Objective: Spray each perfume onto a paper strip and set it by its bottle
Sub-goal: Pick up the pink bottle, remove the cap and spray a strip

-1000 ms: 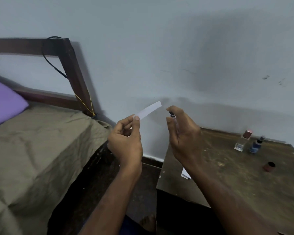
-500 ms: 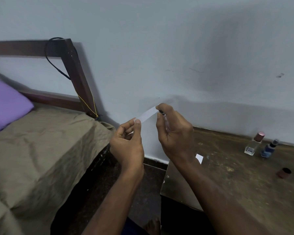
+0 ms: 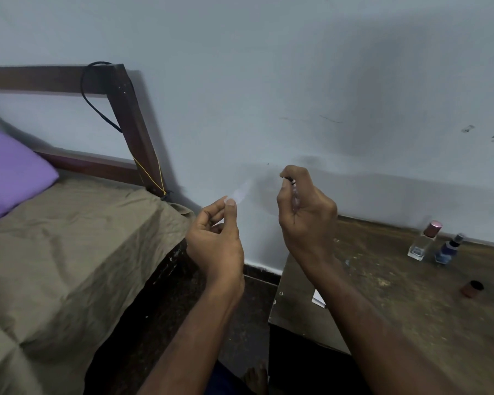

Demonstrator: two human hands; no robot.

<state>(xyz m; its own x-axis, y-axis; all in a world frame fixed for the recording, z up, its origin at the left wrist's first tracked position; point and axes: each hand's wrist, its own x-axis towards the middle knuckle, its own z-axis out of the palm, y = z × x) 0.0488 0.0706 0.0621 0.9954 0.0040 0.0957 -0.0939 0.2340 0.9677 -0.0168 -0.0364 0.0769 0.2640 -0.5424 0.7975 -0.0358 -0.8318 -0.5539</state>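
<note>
Left hand (image 3: 216, 240) pinching blurred paper strip (image 3: 241, 191) between thumb and forefinger, right hand (image 3: 307, 215) curled round small spray vial (image 3: 294, 195), forefinger on top

Open air is left between the hands, left (image 3: 216, 238) & right (image 3: 307, 220), in front of the wall (image 3: 268, 81). Worktop (image 3: 397, 309) centre is bare w/ room to pass. Far right edge is blocked by a clear bottle (image 3: 422, 242), a blue bottle (image 3: 447, 249) just beside it, & a loose cap (image 3: 472, 288) nearer. A paper slip (image 3: 318, 297) is lain at the worktop's left edge. Left side is bounded by the bed (image 3: 69, 252) & headboard post (image 3: 131, 124).
</note>
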